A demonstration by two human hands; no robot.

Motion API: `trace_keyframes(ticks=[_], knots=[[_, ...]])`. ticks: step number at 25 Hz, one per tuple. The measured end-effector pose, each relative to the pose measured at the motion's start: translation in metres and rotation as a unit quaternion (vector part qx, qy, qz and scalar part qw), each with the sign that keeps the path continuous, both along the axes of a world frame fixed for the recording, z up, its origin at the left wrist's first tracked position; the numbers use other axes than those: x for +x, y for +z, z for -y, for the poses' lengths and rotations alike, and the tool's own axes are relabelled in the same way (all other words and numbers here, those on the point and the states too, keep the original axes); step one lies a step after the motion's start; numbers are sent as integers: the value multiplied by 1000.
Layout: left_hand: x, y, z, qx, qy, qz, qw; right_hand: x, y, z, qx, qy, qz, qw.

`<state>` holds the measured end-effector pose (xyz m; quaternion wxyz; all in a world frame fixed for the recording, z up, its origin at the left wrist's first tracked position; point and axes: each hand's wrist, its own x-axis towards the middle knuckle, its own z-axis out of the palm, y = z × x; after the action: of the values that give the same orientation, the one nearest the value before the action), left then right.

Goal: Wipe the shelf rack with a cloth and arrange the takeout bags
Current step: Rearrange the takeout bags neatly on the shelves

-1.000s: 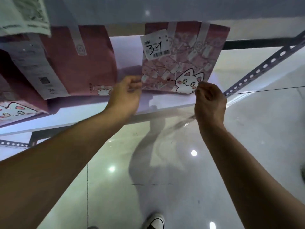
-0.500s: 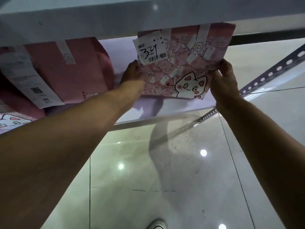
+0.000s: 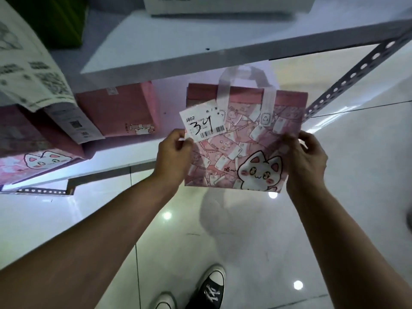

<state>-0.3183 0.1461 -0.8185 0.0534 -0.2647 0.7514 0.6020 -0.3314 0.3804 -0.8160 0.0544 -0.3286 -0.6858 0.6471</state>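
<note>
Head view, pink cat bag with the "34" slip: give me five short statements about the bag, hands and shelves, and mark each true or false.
1. Both hands hold the pink cat bag, the left hand at its left edge and the right hand at its right edge. True.
2. The slip on the bag has "12" handwritten on it. False: it reads "34".
3. The bag rests flat on the lower shelf. False: it is held out in front of the rack, over the floor.
4. Other pink bags sit on the lower shelf to the left. True.
5. The left hand holds a cloth. False: no cloth is in view.
</note>
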Motion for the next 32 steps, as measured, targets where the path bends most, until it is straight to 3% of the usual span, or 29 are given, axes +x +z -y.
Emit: trace_keyframes(ticks=[4,10,13,21,32], knots=[[58,50,-1,9,-13,42,999,65,57,1,23,-10,22,999],[140,173,12,16,-53,58,997,152,189,15,8,-37,63,997],[162,241,28,26,-77,38,996,168,267,22,4,-24,38,999],[166,413,38,-2,-67,-46,997,180,438,37,55,13,-82,995],[110,564,14,-37,-135,-161,977,137,554,-8,24,23,-197,980]])
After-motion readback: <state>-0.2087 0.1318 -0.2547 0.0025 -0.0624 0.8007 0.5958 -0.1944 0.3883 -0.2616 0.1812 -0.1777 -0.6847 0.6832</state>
